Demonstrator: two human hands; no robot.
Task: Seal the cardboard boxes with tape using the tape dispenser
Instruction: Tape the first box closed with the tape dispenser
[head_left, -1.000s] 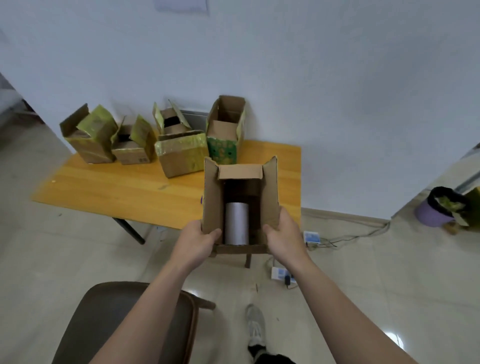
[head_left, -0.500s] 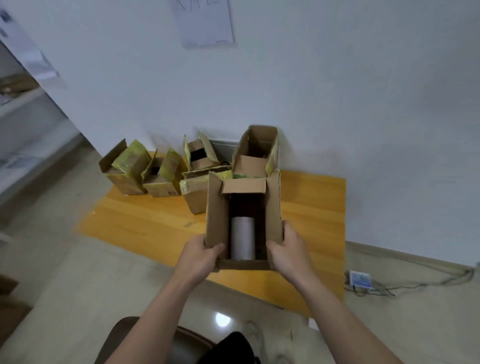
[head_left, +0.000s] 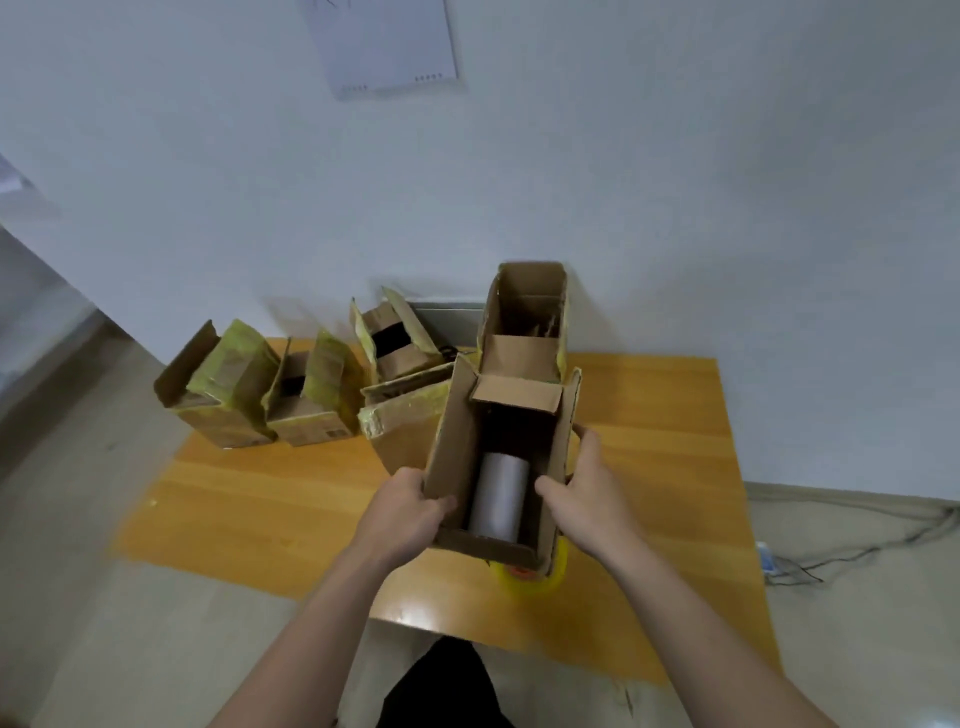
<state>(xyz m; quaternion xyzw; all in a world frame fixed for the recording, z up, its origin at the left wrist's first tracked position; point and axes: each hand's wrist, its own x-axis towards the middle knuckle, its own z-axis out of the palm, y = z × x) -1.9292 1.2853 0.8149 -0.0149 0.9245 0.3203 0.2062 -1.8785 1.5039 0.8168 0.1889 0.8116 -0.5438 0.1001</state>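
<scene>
I hold an open brown cardboard box (head_left: 454, 441) over the wooden table (head_left: 665, 467), its top flaps standing up. A grey cylinder (head_left: 498, 496) stands inside it. My left hand (head_left: 402, 514) grips the box's left wall, thumb over the rim. My right hand (head_left: 584, 493) grips the right wall the same way. Below the box's near corner a roll of yellowish clear tape (head_left: 530, 574) peeks out on the table, mostly hidden. Whether it sits in a dispenser I cannot tell.
Several open cardboard boxes with yellow tape remnants stand along the table's back edge: one at far left (head_left: 223, 395), one beside it (head_left: 311, 405), a tall one (head_left: 524, 317) by the wall. Cables (head_left: 831, 551) lie on the floor at right. A paper sheet (head_left: 384, 41) hangs on the wall.
I have stepped closer to the table, and the held box now hangs over its top rather than before its front edge. Both hands keep the same grip.
</scene>
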